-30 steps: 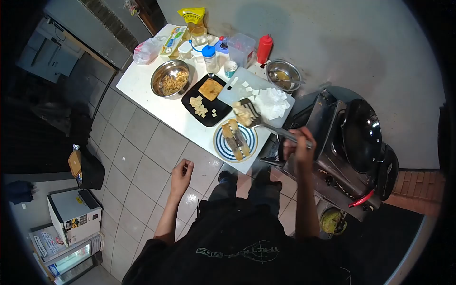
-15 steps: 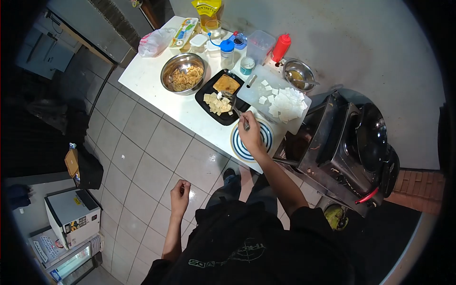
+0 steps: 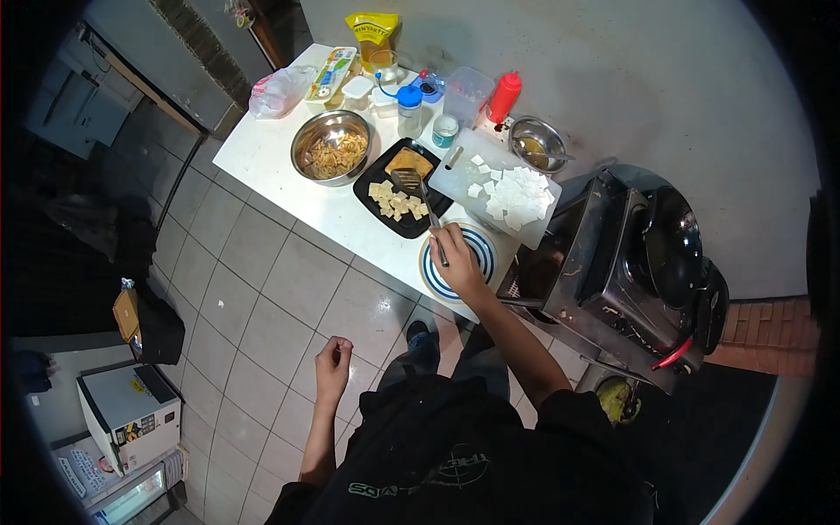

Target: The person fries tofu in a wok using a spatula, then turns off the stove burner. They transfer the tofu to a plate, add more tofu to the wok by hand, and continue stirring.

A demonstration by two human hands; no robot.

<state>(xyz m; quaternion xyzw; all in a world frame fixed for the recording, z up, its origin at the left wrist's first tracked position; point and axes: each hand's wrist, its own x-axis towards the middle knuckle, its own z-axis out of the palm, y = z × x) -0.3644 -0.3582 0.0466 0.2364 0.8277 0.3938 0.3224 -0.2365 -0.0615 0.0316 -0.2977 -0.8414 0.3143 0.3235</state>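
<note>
My right hand (image 3: 460, 265) is closed around the handle of a slotted spatula (image 3: 409, 180). The spatula's head is over a square black plate (image 3: 413, 230), by a browned square slab of food (image 3: 405, 161) and a heap of pale cut pieces (image 3: 394, 203). Under my right hand lies a plate with blue rings (image 3: 432, 276). My left hand (image 3: 332, 360) hangs away from the table over the tiled floor, fingers curled in, with nothing visible in it.
On the white table (image 3: 262, 163) stand a steel bowl of fried strips (image 3: 299, 158), a cutting board with white squares (image 3: 460, 192), a blue-lidded bottle (image 3: 409, 118), a red squeeze bottle (image 3: 504, 96) and a small steel bowl (image 3: 523, 129). A stove with a black wok (image 3: 674, 232) is at right.
The spatula's head has shifted up the black plate toward the browned slab, its slots now showing. The pale pieces lie more spread out. My left hand has stayed closed.
</note>
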